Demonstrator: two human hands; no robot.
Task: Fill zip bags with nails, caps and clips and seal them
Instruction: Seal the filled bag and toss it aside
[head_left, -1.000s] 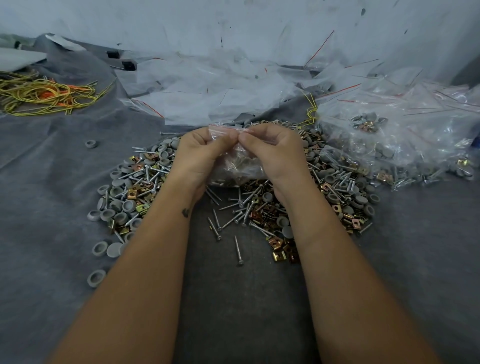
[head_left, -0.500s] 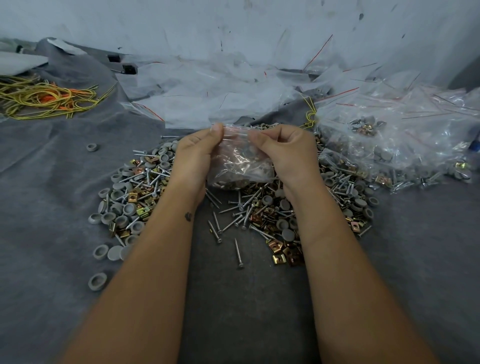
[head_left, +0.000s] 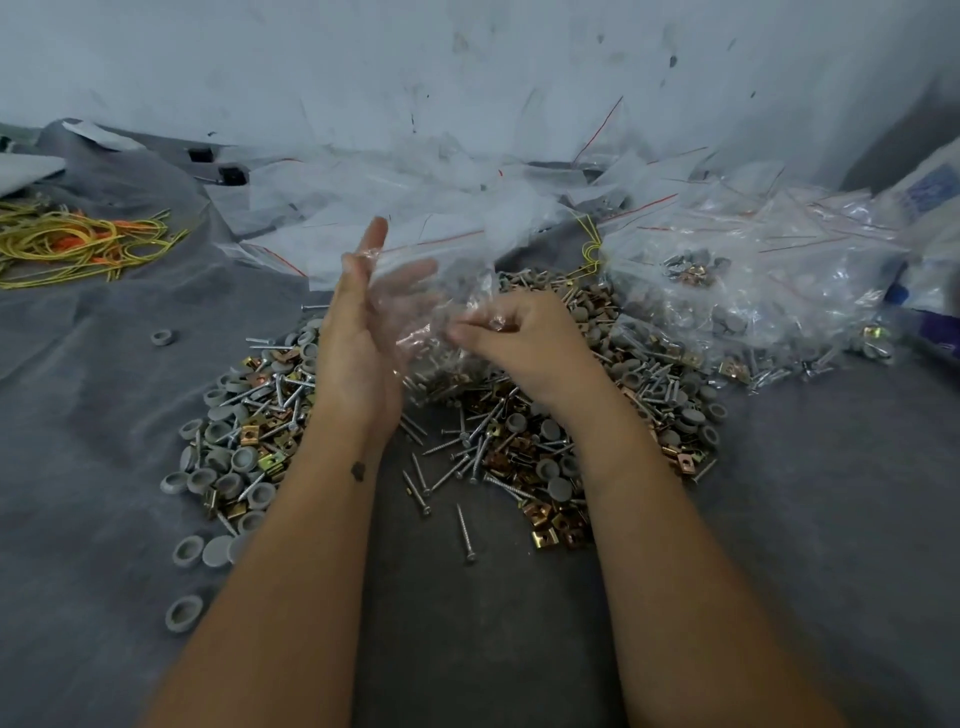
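A small clear zip bag (head_left: 441, 353) holding nails, caps and clips hangs blurred between my hands, above the loose pile (head_left: 519, 441). My right hand (head_left: 524, 338) pinches the bag's upper edge with closed fingers. My left hand (head_left: 358, 338) stands edge-on to the left of the bag, its fingers straight and spread; the clear plastic lies across its fingertips. Grey caps (head_left: 228, 457) make up the pile's left side, brass clips (head_left: 556, 525) its near right, and silver nails (head_left: 465, 525) lie in front.
Empty zip bags (head_left: 389, 218) with red seal strips lie heaped by the white wall. Filled bags (head_left: 753, 291) are piled at the right. Yellow and orange cords (head_left: 67, 244) lie far left on the grey cloth (head_left: 104, 364). Stray caps (head_left: 183, 613) sit near my left forearm.
Both hands were pinching the bag's top edge. Now my left hand has opened with its fingers straight up, and my right hand alone grips the bag, which blurs with motion.
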